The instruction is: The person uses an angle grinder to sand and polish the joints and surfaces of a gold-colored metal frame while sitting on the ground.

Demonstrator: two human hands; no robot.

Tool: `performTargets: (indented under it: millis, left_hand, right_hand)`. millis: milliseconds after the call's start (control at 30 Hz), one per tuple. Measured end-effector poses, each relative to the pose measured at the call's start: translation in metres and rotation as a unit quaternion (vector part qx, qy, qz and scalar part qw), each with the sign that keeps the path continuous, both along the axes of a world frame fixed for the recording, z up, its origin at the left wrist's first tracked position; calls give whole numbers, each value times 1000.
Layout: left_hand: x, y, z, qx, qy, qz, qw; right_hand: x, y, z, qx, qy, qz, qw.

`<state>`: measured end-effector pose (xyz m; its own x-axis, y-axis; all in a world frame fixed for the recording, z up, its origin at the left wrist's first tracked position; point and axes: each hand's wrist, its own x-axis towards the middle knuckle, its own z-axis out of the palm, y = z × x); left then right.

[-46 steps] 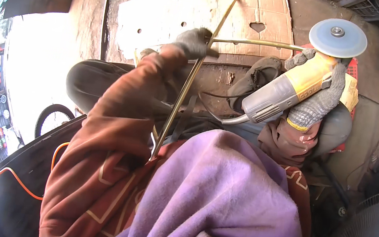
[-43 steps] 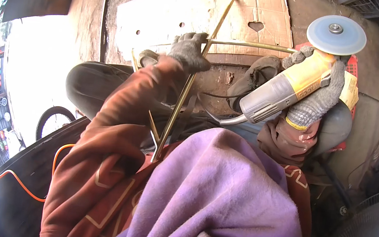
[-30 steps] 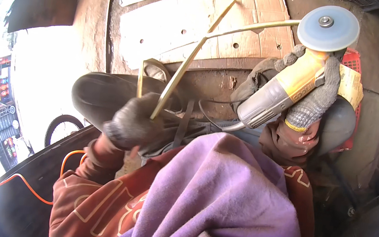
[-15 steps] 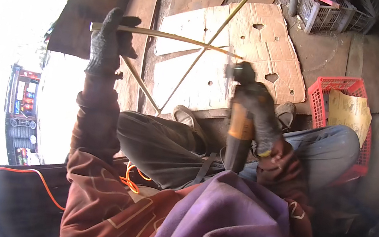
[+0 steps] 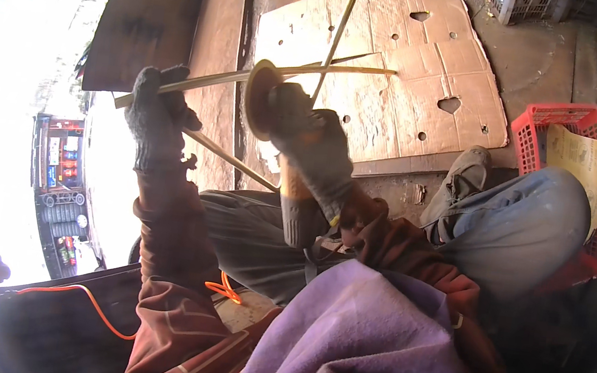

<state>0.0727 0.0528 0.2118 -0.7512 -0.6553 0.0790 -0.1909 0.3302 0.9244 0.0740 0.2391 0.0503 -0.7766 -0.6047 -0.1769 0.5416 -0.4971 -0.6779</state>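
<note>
The left hand (image 5: pixel 156 102) is closing its fingers around one end of the brassy metal frame (image 5: pixel 218 80), which is extending over the flattened cardboard (image 5: pixel 408 58). The right hand (image 5: pixel 314 141) is gripping the angle grinder (image 5: pixel 299 221) firmly; its disc (image 5: pixel 255 100) is sitting against or just beside the metal frame, blur making contact uncertain.
</note>
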Motion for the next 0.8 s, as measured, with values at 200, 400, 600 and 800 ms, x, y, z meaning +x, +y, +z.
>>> performTargets:
  millis: [200, 400, 600, 800]
  left_hand:
    - [3, -4, -8, -28, 12, -3, 1000]
    - [-20, 10, -2, 8, 35, 38, 999]
    - [-28, 13, -11, 3, 9, 80, 997]
    - [-10, -4, -15, -21, 23, 83, 996]
  right_hand:
    - [-5, -26, -59, 202, 15, -106, 974]
    - [13, -44, -10, 95, 111, -140, 979]
    - [-17, -38, -79, -360, -291, -48, 885]
    - [15, -61, -16, 94, 59, -183, 977]
